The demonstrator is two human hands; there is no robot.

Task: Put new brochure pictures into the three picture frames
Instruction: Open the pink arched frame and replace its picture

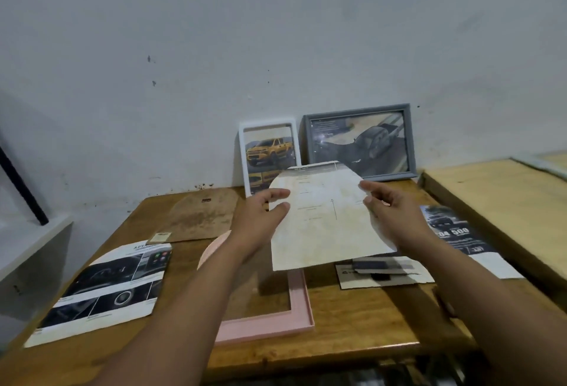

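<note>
Both hands were engaged on one yellowed, stained sheet, held tilted in the air above the pink frame. The left hand pinched the sheet's left edge between thumb and fingers; the right hand gripped its right edge with fingers curled over it. The sheet's printed side, if any, faced away from the camera, so its content could not be established. The pink frame lay flat on the wooden table, directly beneath the sheet, with the table surface visible through its opening. A brown backing board lay beyond the pink frame to its left, and a dark brochure page lay just left of the frame. Right of the frame lay a torn scrap, and further right another brochure page. Behind the frame, a white frame and a grey frame leaned against the wall, each showing a truck picture. Risk assessment: the sheet appeared soft and creased, and uneven pull between the two grips could tear or fold it. If lowered askew, it could overlap the frame's rim, preventing the backing board from seating.
</note>
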